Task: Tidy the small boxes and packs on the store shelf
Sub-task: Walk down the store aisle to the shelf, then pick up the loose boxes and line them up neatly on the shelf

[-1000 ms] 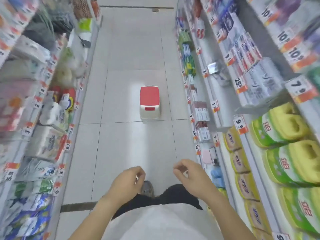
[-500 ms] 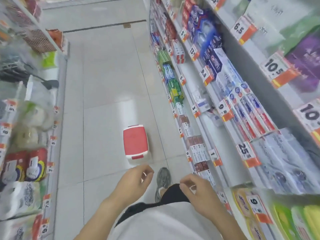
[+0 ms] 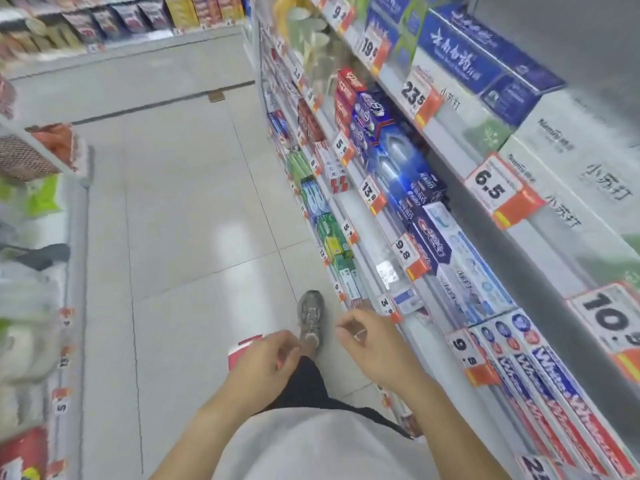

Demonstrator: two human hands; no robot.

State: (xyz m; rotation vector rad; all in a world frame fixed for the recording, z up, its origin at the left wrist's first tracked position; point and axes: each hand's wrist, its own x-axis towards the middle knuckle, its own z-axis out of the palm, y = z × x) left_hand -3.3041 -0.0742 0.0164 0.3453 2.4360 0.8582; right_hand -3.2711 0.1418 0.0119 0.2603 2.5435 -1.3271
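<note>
The store shelf runs along my right, stacked with toothpaste boxes in rows. Dark blue boxes lie on the middle tier, white and blue boxes beside them, red and blue boxes nearest me. Green packs fill a lower tier. A small blue and white pack lies apart near the shelf edge. My left hand and my right hand hang low in front of my body, fingers loosely curled, holding nothing. Both are left of the shelf and touch no box.
A red-topped step stool stands on the tiled floor, mostly hidden behind my left hand. My shoe is just past it. Another shelf with bagged goods lines the left of the aisle. Orange price tags stick out along the right shelf edges.
I have walked forward down the aisle and the view has tilted up toward the right shelf. The stool has come close, now under my left hand. Both hands stay curled and empty.
</note>
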